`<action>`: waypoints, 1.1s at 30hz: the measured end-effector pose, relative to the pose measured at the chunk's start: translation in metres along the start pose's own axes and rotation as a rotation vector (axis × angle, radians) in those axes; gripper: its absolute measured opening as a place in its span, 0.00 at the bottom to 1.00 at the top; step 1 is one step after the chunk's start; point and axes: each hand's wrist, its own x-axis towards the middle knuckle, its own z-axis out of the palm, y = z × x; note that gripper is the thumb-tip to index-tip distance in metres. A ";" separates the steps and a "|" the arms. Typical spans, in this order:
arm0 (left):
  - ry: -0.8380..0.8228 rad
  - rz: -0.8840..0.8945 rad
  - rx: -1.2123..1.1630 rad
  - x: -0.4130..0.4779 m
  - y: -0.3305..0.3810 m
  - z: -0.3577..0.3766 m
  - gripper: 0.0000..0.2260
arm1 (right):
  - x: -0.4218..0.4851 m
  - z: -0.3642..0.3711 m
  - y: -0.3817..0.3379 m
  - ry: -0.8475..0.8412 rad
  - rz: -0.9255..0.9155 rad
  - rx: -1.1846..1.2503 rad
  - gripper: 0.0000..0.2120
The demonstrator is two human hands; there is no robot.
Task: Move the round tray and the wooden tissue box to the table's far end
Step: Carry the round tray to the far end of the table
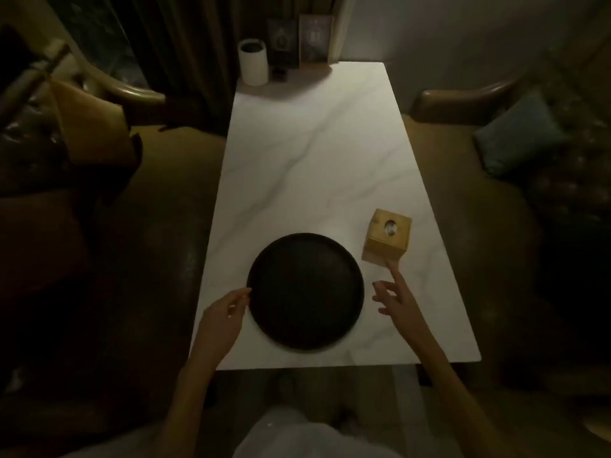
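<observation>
A dark round tray [305,292] lies flat near the front end of the white marble table [317,160]. A small wooden tissue box [386,239] with a round hole on top stands just right of it. My left hand [224,314] rests at the tray's left rim, fingertips touching the edge, fingers loosely curled. My right hand [395,297] hovers between tray and box, fingers spread, the index finger stretched up to the box's near bottom corner. Neither hand grips anything.
At the table's far end stand a white cylinder [253,62], a small dark object [278,73] and upright framed cards [315,39]. Armchairs flank the table on both sides; a blue cushion [519,137] lies on the right one.
</observation>
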 end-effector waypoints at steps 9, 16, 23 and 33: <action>-0.030 -0.269 0.224 0.118 -0.052 0.021 0.06 | 0.049 0.063 0.038 -0.004 0.224 -0.207 0.32; -0.151 -0.405 0.369 0.185 -0.120 0.051 0.24 | 0.091 0.058 0.091 0.129 0.651 0.041 0.35; -0.151 -0.314 0.338 0.232 -0.145 0.065 0.18 | 0.118 0.076 0.110 0.080 0.596 -0.123 0.31; -0.373 -0.325 0.163 0.222 -0.152 0.057 0.20 | 0.104 0.092 0.115 0.035 0.772 -0.126 0.36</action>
